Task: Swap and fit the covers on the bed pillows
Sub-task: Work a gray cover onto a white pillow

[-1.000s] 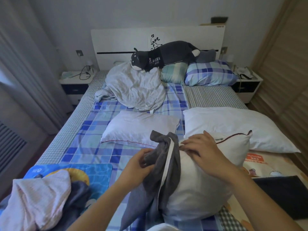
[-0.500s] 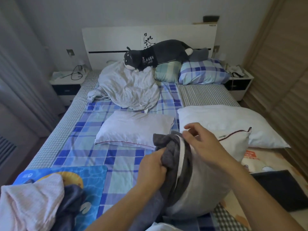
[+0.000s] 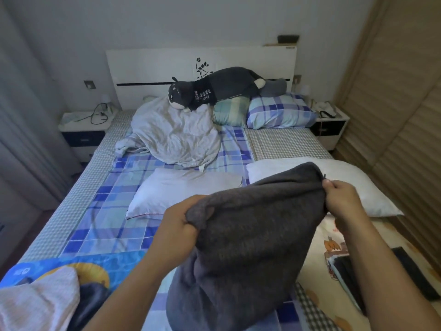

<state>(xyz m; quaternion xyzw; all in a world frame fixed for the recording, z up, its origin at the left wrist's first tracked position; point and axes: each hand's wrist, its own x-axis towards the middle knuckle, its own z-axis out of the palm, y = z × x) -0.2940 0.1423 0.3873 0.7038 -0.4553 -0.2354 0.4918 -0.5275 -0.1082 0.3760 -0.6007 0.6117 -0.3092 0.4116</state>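
Left hand: your left hand (image 3: 177, 229) grips the near-left corner of the grey cover (image 3: 250, 237), fingers curled into a bunched fold.
Right hand: your right hand (image 3: 341, 199) pinches the far-right corner at the top edge, thumb and fingers closed on the cloth.
Change: half a second ago the cover was gathered in a strip at the pillow's left side with white filling showing; now it is drawn across the whole top and no white shows.
Cover: stretched between both hands, standing upright on the bed (image 3: 100, 211) just in front of you, bulging as if filled.
Task reading: this pillow looks sleeved; closing the open end and squaring the corners likely remain.
Still bare: two white pillows, one (image 3: 181, 194) left of centre, one (image 3: 362, 187) behind your right hand.
Elsewhere: crumpled sheet (image 3: 174, 137), plush toy (image 3: 214, 90) at the headboard.
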